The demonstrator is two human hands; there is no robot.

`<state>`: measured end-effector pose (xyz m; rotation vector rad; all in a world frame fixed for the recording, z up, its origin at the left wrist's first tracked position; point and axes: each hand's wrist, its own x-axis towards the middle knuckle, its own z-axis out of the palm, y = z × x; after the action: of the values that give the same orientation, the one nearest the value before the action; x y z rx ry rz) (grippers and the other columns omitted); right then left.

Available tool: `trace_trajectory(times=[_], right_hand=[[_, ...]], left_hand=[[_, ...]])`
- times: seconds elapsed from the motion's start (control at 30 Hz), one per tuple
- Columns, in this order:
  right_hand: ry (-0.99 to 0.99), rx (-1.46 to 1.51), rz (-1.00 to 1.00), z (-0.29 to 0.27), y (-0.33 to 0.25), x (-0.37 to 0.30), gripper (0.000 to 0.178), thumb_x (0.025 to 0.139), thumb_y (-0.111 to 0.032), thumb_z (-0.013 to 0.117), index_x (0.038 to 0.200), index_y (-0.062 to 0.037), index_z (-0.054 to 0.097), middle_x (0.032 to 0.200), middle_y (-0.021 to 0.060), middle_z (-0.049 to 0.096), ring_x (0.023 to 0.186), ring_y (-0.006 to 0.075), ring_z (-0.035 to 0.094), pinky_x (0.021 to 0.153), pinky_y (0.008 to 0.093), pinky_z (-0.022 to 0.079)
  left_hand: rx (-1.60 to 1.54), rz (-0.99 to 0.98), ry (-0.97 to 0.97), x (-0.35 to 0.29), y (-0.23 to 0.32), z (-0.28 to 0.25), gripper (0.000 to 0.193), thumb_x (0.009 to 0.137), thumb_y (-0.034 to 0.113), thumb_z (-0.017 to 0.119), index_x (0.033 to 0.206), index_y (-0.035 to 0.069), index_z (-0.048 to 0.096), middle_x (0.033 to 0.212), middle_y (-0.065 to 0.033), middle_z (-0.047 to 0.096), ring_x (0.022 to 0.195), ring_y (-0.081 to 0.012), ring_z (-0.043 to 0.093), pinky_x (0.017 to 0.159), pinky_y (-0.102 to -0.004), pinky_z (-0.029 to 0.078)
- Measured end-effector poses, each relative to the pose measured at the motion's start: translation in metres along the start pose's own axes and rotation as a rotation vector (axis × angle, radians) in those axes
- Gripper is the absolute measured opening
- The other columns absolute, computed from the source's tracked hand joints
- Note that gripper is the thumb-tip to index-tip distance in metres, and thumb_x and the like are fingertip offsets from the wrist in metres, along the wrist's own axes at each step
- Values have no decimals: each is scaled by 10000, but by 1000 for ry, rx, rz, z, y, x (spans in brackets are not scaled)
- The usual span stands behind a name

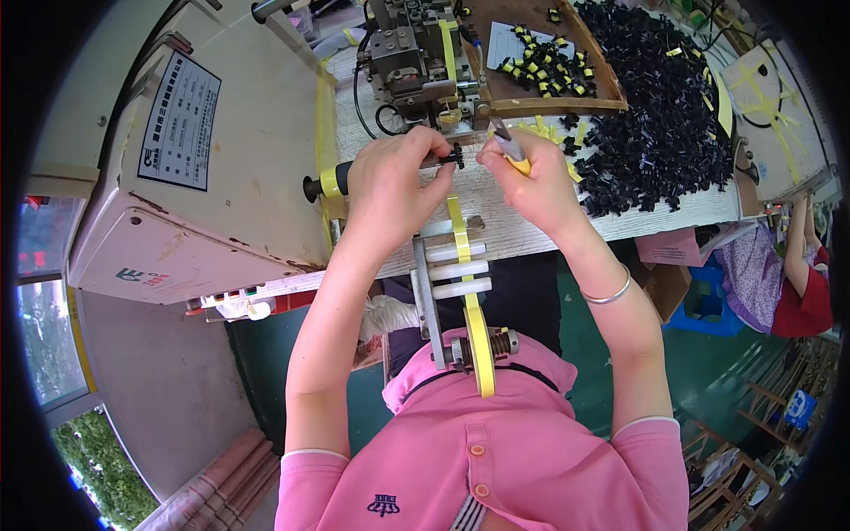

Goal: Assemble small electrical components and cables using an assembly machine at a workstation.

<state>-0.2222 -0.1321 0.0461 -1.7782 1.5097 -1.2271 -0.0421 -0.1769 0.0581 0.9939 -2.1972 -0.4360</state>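
Note:
My left hand point(397, 177) pinches a small black plastic part point(457, 156) between thumb and forefinger. Behind its wrist side sticks out a black handle point(333, 181) banded with yellow; whether the hand touches it I cannot tell. My right hand point(531, 181) is closed around a utility knife point(511, 149) with grey and yellow on it, held beside the part. Below both hands, a strip of yellow tape point(457, 217) runs up over white rollers point(460, 270) from a yellow tape roll point(479, 350) on a bracket.
A metal machine point(416, 66) stands beyond my hands. Right of it, a wooden tray point(606, 66) bears black parts wrapped in yellow point(544, 66). A large heap of black parts point(651, 133) covers the table's right side. A big beige cabinet point(239, 150) stands left. Another person point(801, 283) is far right.

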Motion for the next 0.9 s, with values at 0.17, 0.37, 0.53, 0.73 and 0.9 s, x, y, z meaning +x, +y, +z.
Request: trace_trajectory(times=[0.17,0.37,0.53,0.73,0.9], right_hand=[[-87,434,562,18,4,-7,110,860,-105,607,835,-6,647,588,22,573,411,73,464,394,215,348],[-181,639,602,14,3,-13,130,860,-118,626,864,7,661,588,14,571,423,65,465,405,209,356],[-104,387,367,4,-18,-13,116,866,-109,615,867,-4,666,680,33,623,463,66,478,436,213,379],[33,38,-7,10,-16,11,115,845,-90,613,868,14,654,781,83,645,691,141,594,641,265,458],[24,5,-10,10,-19,22,122,824,-90,623,864,21,653,790,113,644,717,179,612,669,290,461]], left_hand=[[10,-42,-21,0,3,-1,177,708,73,706,837,59,586,786,-44,654,726,-225,640,629,-318,488],[6,-17,10,-2,0,1,184,702,74,712,837,61,588,786,-44,653,724,-226,639,621,-320,484],[-13,-2,44,-2,-1,6,189,697,119,691,833,90,563,710,-48,621,680,-267,603,634,-381,433],[-31,2,63,0,2,5,150,687,113,686,801,84,592,716,-50,635,684,-254,614,641,-376,443],[-120,-53,79,2,4,4,105,685,103,678,758,61,615,715,-59,640,679,-263,623,626,-368,457]])
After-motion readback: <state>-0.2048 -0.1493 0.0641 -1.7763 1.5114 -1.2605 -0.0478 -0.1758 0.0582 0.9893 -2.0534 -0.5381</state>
